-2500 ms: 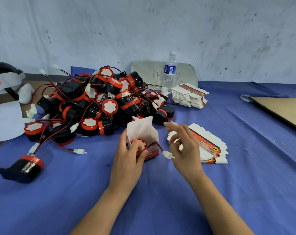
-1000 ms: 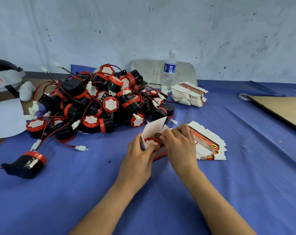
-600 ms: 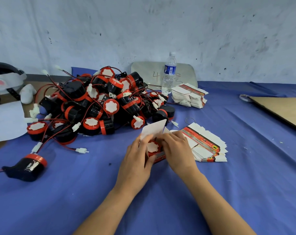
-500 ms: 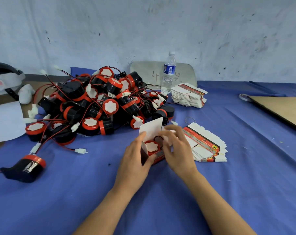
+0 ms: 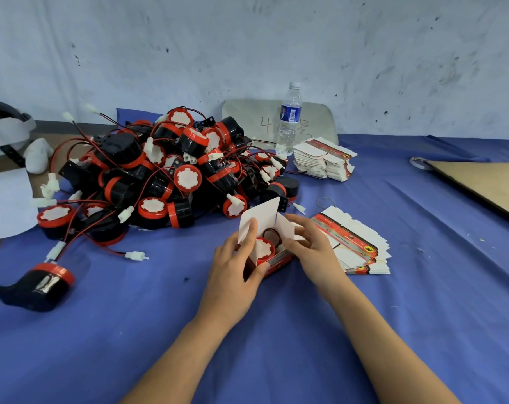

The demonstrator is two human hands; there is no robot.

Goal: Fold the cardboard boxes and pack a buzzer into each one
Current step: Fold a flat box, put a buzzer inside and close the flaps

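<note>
- The cardboard box (image 5: 277,261) stands on the blue-covered desk (image 5: 276,351) just in front of the person, red printed side toward the camera, its white top flaps raised.
- A buzzer (image 5: 264,248) sits inside the box, its red rim and white face pointing up, with a loop of wire behind it.
- The left grip (image 5: 232,275) is curled round the box's left side, thumb on the front wall and a finger against the left flap.
- The right grip (image 5: 314,252) has the right side flap pinched between forefinger and thumb; its other fingers are loosely spread.
- A pile of black-and-red buzzers (image 5: 159,173) with tangled red wires lies behind and to the left; one lone buzzer (image 5: 43,284) lies apart at the near left.
- A fanned stack of flat boxes (image 5: 358,246) lies just right of the right grip; a second stack (image 5: 323,158) rests farther back, beside a water bottle (image 5: 288,123).
- A brown cardboard sheet (image 5: 486,185) lies at the far right.
</note>
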